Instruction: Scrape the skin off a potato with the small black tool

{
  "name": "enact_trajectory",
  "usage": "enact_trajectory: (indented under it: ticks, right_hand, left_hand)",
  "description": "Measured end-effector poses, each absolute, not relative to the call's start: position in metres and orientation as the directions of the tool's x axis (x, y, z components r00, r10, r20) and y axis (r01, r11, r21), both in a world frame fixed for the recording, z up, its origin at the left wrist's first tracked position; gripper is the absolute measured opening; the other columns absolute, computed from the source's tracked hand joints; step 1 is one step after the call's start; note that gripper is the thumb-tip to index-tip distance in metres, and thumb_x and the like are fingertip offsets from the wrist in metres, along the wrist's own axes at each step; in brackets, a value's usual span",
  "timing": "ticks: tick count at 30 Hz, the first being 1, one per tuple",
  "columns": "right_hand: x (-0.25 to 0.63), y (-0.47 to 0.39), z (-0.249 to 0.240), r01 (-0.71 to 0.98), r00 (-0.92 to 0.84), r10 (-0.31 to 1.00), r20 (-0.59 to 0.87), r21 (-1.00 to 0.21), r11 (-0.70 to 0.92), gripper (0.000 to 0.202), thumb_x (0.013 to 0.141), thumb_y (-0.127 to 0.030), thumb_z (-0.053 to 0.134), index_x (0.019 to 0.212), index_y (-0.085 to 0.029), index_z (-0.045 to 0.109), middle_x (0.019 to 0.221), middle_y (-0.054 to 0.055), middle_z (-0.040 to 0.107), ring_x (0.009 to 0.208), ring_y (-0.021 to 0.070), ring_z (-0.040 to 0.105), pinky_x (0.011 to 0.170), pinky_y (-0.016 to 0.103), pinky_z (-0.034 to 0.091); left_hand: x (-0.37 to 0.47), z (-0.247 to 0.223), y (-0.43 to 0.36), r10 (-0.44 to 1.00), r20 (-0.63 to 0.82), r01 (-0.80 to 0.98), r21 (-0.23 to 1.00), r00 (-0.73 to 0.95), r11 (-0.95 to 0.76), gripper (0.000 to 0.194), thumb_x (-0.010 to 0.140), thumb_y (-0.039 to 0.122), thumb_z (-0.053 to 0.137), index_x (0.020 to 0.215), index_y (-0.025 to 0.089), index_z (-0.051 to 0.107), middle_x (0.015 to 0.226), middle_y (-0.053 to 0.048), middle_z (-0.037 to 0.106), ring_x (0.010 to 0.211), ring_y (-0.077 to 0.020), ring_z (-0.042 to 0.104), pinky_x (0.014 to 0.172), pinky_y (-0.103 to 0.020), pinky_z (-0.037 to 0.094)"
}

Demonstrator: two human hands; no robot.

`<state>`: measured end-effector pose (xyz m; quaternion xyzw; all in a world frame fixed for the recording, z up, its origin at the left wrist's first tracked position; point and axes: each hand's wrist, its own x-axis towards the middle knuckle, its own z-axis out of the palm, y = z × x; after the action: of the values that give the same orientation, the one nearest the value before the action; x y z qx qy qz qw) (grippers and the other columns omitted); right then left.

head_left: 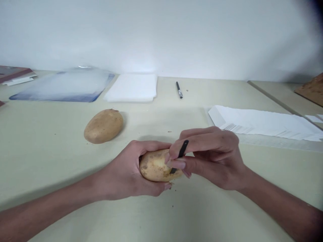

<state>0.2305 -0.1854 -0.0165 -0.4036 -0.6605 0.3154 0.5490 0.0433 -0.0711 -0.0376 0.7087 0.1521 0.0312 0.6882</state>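
Note:
My left hand (126, 173) is wrapped around a potato (152, 167), fingers on its far side and thumb along its near side. The potato has brown spots and a rough dark patch near its right end. Pinched between the thumb and fingers of my right hand (215, 156) is a slim black flat tool (184, 148) with a small hole in its upper end. Its lower tip touches the potato at the dark patch; my fingers hide its middle. A second potato (103, 126) lies on the table beyond my left hand.
Toward the wall are a blue-edged clear folder (63, 84), white sheets (131, 87) and a black pen (179, 90). Fanned white papers (262, 122) lie at right, a brown object (311, 90) farther right. Dark crumbs dot the pale table (106, 222).

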Motion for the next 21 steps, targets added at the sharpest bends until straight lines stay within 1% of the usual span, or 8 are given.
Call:
enact_trajectory:
  ticks: [4,9,12,14,18,21]
  right_hand:
    - [0.229,-0.185,-0.014,0.201,-0.077,0.883,0.463,-0.860,0.469,0.017,0.088,-0.002,0.072,0.091,-0.018,0.078,0.072,-0.003,0.062,0.053,0.0054,0.050,0.048,0.022,0.041]
    - [0.228,-0.184,-0.014,0.218,-0.066,0.877,0.477,-0.850,0.479,0.016,0.089,-0.003,0.072,0.091,-0.018,0.078,0.069,-0.003,0.060,0.051,0.0051,0.046,0.045,0.021,0.037]
    - [0.227,-0.184,-0.015,0.221,-0.053,0.863,0.503,-0.837,0.502,0.016,0.088,-0.003,0.073,0.093,-0.017,0.078,0.069,-0.003,0.060,0.050,0.0051,0.047,0.044,0.020,0.036]
    - [0.225,-0.184,-0.016,0.251,-0.054,0.855,0.516,-0.822,0.512,0.013,0.089,-0.006,0.073,0.093,-0.018,0.078,0.068,-0.003,0.059,0.050,0.0053,0.046,0.043,0.019,0.035]
    - [0.222,-0.186,-0.018,0.336,-0.037,0.820,0.571,-0.766,0.548,0.009,0.089,-0.007,0.074,0.092,-0.015,0.077,0.064,-0.003,0.056,0.048,0.0048,0.040,0.041,0.019,0.032]
    - [0.222,-0.186,-0.019,0.309,-0.018,0.805,0.593,-0.762,0.569,0.016,0.088,-0.005,0.074,0.097,-0.017,0.078,0.067,-0.002,0.060,0.050,0.0060,0.046,0.042,0.019,0.036]
  left_hand:
    - [0.043,-0.033,-0.072,0.275,-0.147,0.160,0.987,0.950,-0.027,0.021,0.078,0.017,0.081,0.090,0.020,0.064,0.085,0.006,0.063,0.071,-0.0080,0.057,0.057,-0.014,0.044]
    - [0.044,-0.019,-0.073,0.268,-0.260,0.262,0.965,0.928,0.029,0.016,0.078,0.018,0.076,0.091,0.022,0.067,0.085,0.009,0.062,0.076,-0.0092,0.060,0.064,-0.015,0.045]
    - [0.046,-0.013,-0.074,0.266,-0.269,0.268,0.963,0.926,0.040,0.017,0.076,0.018,0.076,0.090,0.022,0.068,0.084,0.010,0.061,0.077,-0.0096,0.060,0.065,-0.016,0.046]
    - [0.047,-0.013,-0.075,0.267,-0.276,0.272,0.961,0.923,0.050,0.016,0.076,0.016,0.075,0.090,0.021,0.068,0.083,0.009,0.062,0.076,-0.0099,0.060,0.065,-0.016,0.047]
    - [0.046,-0.021,-0.076,0.259,-0.218,0.218,0.976,0.941,0.031,0.021,0.077,0.012,0.073,0.095,0.020,0.069,0.088,0.006,0.065,0.075,-0.0105,0.058,0.062,-0.018,0.048]
    - [0.044,-0.030,-0.076,0.284,-0.156,0.170,0.985,0.946,-0.025,0.024,0.078,0.014,0.077,0.099,0.022,0.069,0.093,0.004,0.066,0.078,-0.0115,0.058,0.064,-0.019,0.049]
